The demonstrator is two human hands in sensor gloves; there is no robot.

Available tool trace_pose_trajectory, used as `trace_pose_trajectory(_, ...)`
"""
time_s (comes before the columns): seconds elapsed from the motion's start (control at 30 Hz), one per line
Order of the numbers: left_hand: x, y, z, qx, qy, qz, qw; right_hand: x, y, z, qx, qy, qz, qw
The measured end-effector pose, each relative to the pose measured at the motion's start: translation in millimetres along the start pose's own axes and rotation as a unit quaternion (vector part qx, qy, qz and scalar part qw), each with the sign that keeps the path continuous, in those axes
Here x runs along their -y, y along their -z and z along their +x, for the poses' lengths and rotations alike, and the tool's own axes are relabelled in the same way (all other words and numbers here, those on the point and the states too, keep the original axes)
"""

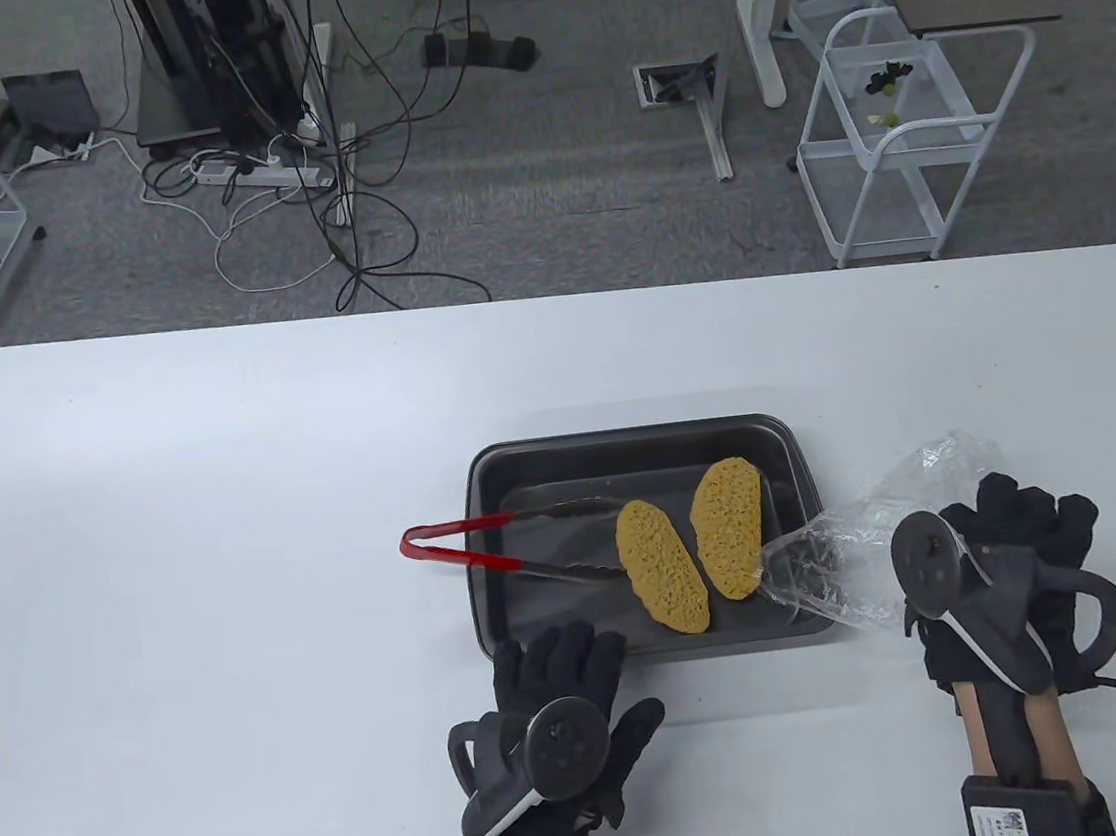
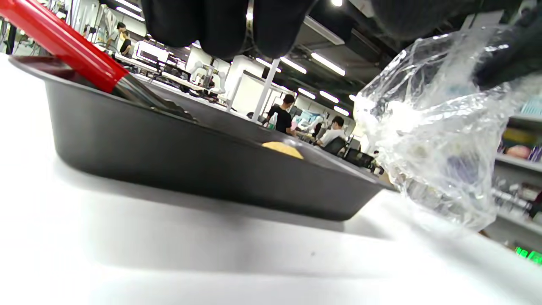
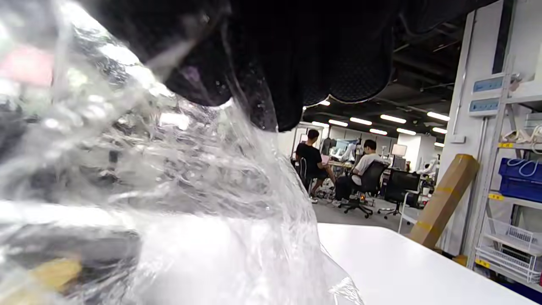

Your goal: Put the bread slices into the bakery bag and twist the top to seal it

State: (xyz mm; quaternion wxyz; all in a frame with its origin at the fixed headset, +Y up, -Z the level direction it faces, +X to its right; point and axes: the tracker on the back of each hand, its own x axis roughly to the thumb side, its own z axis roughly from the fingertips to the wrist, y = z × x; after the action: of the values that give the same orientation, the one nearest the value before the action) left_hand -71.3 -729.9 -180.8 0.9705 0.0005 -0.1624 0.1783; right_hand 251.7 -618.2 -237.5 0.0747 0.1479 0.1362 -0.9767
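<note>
In the black metal baking tray lie two golden bread slices, beside red-handled tongs. At its right rim the right hand seemingly grips the crumpled clear bag (unopened); the left hand rests flat, empty. Next: open the bag's mouth.

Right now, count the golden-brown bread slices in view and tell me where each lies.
2. Both lie in the black metal baking tray: the left slice by the tong tips, the right slice beside the clear plastic bag. None appears hidden.
</note>
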Motion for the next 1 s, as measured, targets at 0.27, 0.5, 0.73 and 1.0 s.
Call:
trace_pose_trajectory(0.27, 12.8, 6.5, 7.5, -0.013, 0.095, -0.038, 0.995, -22.4, 14.0, -7.3, -0.003, 0.042, 0.036, 0.998)
trace_pose_trajectory(0.5, 16.7, 14.3, 6.9, -0.035, 0.162, -0.032, 0.986, -24.5, 13.7, -10.2, -0.002, 0.078, 0.047, 0.996)
trace_pose_trajectory(0.73, -7.0, 59.6, -10.5, -0.074, 0.3, -0.079, 0.948, -25.7, 15.6, -14.5, -0.002, 0.098, 0.054, 0.994)
trace_pose_trajectory(1.0, -60.7, 114.1, -46.6, -0.139, 0.326, -0.145, 0.924, -26.1, 18.3, -22.8, -0.01, 0.132, 0.058, 0.99)
